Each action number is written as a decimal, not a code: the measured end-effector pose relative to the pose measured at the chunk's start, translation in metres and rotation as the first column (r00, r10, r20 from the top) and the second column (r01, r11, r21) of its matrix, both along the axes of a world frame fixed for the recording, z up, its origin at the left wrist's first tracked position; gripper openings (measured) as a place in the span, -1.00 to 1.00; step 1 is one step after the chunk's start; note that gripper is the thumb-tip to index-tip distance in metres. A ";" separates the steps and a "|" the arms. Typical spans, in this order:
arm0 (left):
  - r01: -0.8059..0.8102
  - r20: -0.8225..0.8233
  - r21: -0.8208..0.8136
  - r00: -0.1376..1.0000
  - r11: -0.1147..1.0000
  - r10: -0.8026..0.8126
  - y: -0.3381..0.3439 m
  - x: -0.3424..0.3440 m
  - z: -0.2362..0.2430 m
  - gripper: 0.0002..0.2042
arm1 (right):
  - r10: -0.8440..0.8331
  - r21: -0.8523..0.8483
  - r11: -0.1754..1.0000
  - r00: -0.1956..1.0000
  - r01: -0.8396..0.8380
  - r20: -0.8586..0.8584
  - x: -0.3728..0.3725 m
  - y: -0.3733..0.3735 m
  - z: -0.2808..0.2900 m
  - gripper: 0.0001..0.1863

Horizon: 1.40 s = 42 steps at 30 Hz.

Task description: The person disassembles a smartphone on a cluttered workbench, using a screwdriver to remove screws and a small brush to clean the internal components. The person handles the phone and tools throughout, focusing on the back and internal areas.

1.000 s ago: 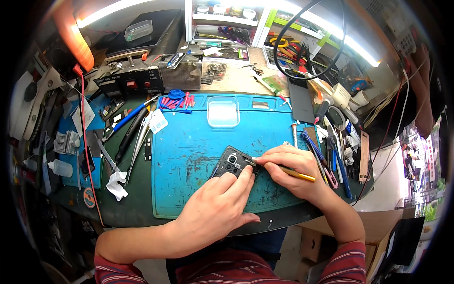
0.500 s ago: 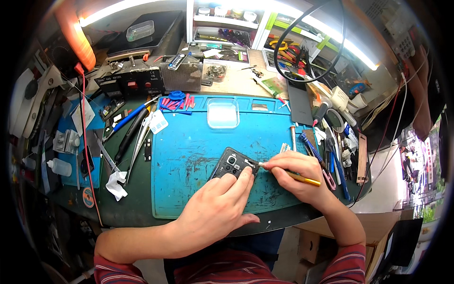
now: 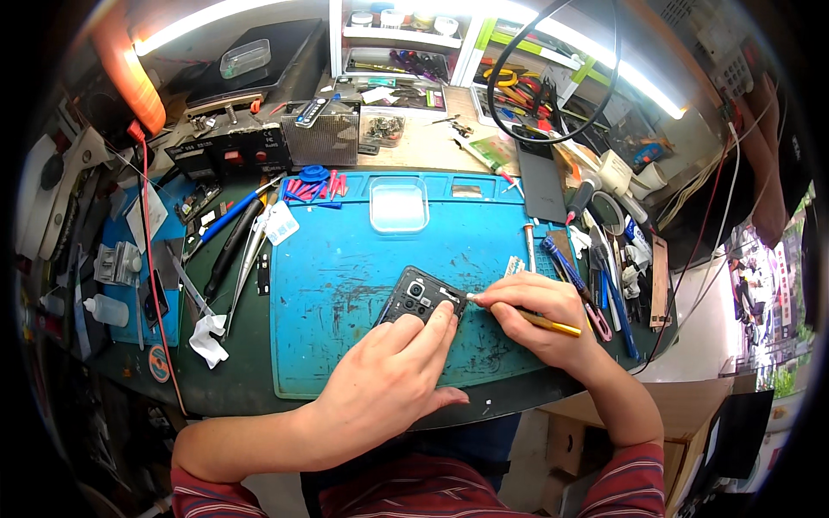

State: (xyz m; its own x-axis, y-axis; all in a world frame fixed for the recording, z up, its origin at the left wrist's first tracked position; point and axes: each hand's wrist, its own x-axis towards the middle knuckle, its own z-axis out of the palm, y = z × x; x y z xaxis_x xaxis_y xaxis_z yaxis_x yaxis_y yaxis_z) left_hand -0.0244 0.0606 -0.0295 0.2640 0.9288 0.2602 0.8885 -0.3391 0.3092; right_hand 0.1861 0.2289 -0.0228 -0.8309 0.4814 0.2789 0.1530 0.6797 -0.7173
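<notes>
A dark smartphone, camera lenses facing up, lies slanted on the blue work mat. My left hand rests across its lower part, fingers stretched out over its back and thumb held apart near the mat's front edge. The index fingertip presses close to the phone's right side. In a pinch grip, my right hand holds a slim gold-handled pen-like tool. Its pale tip meets the phone's upper right edge; the exact kind of tip is too small to make out. My left hand hides the phone's lower end.
A clear plastic box stands at the mat's far side. Pliers and tweezers lie to the left beside a crumpled tissue. Screwdrivers and brushes crowd the right. A black cable loop hangs above the back shelf.
The whole view has shifted slightly. Both hands, the phone and the gold-handled tool keep almost the same positions relative to one another.
</notes>
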 end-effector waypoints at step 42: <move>-0.013 -0.010 0.007 1.000 1.000 0.013 -0.001 0.002 -0.001 -0.14 | 0.099 -0.030 0.994 0.992 -0.102 -0.082 -0.054 0.016 -0.007 -0.81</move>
State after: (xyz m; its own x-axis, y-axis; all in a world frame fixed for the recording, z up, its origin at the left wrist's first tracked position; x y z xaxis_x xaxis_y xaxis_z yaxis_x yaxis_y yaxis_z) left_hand -0.0225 0.0600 -0.0306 0.2542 0.9303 0.2643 0.8961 -0.3294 0.2976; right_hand 0.1323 0.2452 -0.0302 -0.8514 0.4068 0.3313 0.0262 0.6637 -0.7475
